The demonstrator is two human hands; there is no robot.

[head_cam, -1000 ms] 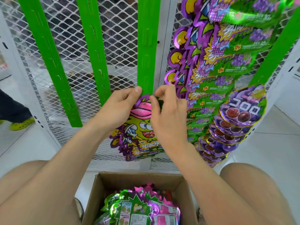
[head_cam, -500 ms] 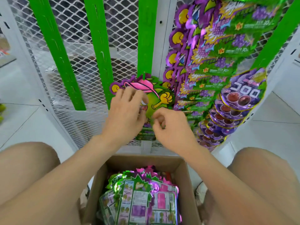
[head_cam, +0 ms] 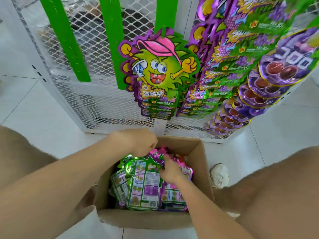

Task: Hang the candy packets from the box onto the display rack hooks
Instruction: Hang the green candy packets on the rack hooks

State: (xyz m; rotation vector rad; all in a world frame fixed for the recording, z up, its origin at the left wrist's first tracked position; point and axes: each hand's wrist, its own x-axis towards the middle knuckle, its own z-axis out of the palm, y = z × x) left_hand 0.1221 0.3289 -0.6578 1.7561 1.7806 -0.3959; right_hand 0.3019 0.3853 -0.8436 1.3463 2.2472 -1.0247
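Now down in box (head_cam: 199, 153), right grip (head_cam: 170, 170) pinches a packet (head_cam: 146, 185); left grip (head_cam: 138, 142) curled, unclear.

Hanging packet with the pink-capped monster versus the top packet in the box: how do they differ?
The hanging packet hangs upright from a green strip; the top box packet lies flat in the cardboard box. The hanging packet shows its cartoon front; the top box packet shows its printed back with a barcode. No hand touches the hanging packet; the right hand touches the top box packet. Both have jagged green-and-purple edges.
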